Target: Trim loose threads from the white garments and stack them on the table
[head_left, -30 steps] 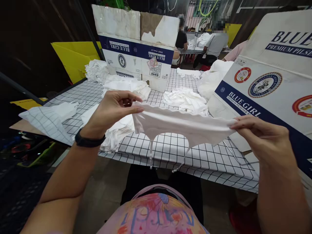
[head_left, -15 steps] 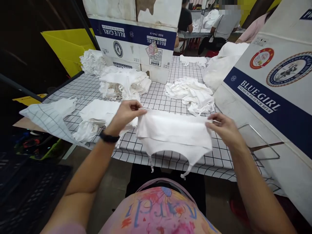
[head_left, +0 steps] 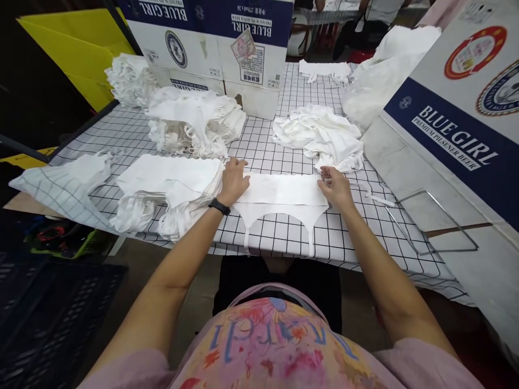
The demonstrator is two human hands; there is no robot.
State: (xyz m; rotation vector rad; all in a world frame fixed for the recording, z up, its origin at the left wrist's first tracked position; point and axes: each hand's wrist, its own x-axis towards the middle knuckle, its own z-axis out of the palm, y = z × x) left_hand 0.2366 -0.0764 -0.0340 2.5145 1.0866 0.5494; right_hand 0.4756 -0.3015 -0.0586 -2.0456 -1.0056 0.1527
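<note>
"On the worktop (head_left: 261, 145), dead centre, see the white garment (head_left: 284, 189) spread flat. Why?"

"Probably to bring the shape out even. Notice both straps (head_left: 311, 239) pointing toward six o'clock, near the worktop's edge."

"And held how?"

"At the far corners: left hand (head_left: 233, 182) at ten o'clock, right hand (head_left: 339, 190) at two, likely to get the far edge straight. See bent fingers (head_left: 237, 163) at each corner; cannot tell whether pinching or only pressing."

"Why put the neat stack (head_left: 174, 172) at nine o'clock?"

"Just beside the left hand, so perhaps for a short reach."

"And at one o'clock?"

"Find a loose heap (head_left: 318, 135), crumpled, maybe set apart to avoid mixing. Toward three, spot a wire frame (head_left: 450, 218) by the carton (head_left: 446, 140); cannot tell why."
</note>
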